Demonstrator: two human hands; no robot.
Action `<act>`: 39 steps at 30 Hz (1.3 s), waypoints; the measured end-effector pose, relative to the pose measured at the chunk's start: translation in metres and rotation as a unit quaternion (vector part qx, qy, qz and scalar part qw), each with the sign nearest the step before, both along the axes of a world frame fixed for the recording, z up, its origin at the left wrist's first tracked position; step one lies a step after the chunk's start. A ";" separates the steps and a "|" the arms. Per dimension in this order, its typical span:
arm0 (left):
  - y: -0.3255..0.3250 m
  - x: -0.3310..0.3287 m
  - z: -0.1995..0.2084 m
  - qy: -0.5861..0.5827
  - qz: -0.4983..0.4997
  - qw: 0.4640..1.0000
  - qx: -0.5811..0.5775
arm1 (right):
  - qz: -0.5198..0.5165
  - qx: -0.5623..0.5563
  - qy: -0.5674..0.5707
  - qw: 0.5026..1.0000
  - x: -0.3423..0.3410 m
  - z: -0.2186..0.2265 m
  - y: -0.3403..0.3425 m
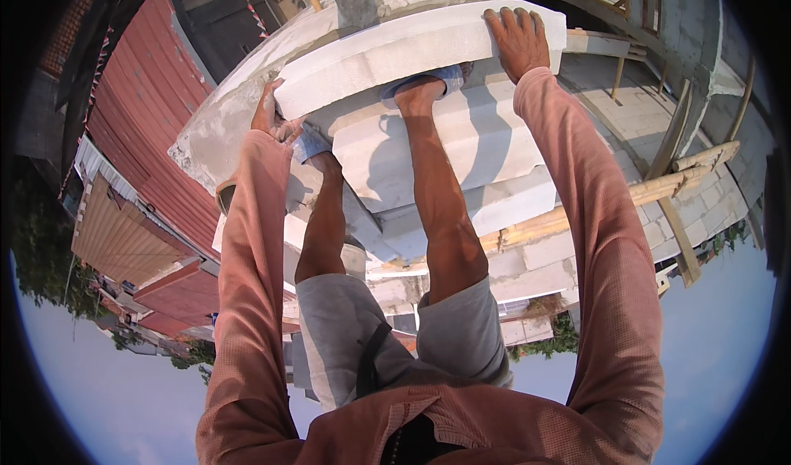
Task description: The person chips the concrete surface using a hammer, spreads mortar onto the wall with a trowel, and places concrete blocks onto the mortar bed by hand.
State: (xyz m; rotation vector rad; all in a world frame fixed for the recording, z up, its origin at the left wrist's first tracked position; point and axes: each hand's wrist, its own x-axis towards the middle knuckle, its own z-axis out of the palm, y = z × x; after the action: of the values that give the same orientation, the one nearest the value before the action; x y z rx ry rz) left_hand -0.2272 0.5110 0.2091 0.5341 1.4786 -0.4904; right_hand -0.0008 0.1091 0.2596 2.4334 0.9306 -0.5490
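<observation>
A long white lightweight concrete block [395, 50] lies across in front of me, gripped at both ends. My left hand [270, 117] is at its left end, the thumb low and the fingers along the end face. My right hand [521, 43] wraps over the right end, its fingers bent across the top edge. Beneath the block are my feet in blue sandals [451, 77], partly hidden by it. Between and beside my legs lie more white blocks [379, 166]. Whether the held block rests on something or hangs free, I cannot tell.
Beyond the block stands a grey concrete post [356, 5] on a rough concrete surface [216, 119]. Red corrugated roofing [148, 102] lies lower at the left. On the right are bamboo poles [700, 160], timber props [680, 234] and a block wall [709, 209].
</observation>
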 end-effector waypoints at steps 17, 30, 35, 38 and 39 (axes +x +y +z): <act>-0.010 0.015 0.024 0.007 0.001 0.998 -0.055 | -0.584 0.364 0.028 0.725 0.014 -0.001 -0.092; 0.007 0.003 -0.008 0.005 0.002 0.999 -0.046 | -0.686 0.464 0.122 0.547 0.020 -0.001 -0.065; 0.012 -0.003 -0.008 -0.019 -0.007 0.999 -0.046 | -0.673 0.470 0.115 0.560 0.016 -0.010 -0.072; 0.003 0.003 -0.010 -0.018 -0.001 0.999 -0.036 | -0.673 0.465 0.120 0.563 0.018 -0.021 -0.081; 0.002 -0.001 -0.007 -0.008 0.005 1.000 -0.027 | -0.675 0.446 0.119 0.575 0.017 -0.020 -0.083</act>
State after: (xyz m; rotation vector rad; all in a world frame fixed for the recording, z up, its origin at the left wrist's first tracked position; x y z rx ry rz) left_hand -0.2279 0.5135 0.2016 0.4863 1.4490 -0.5154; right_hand 0.0158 0.0266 0.2394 3.6903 -1.2882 -1.0315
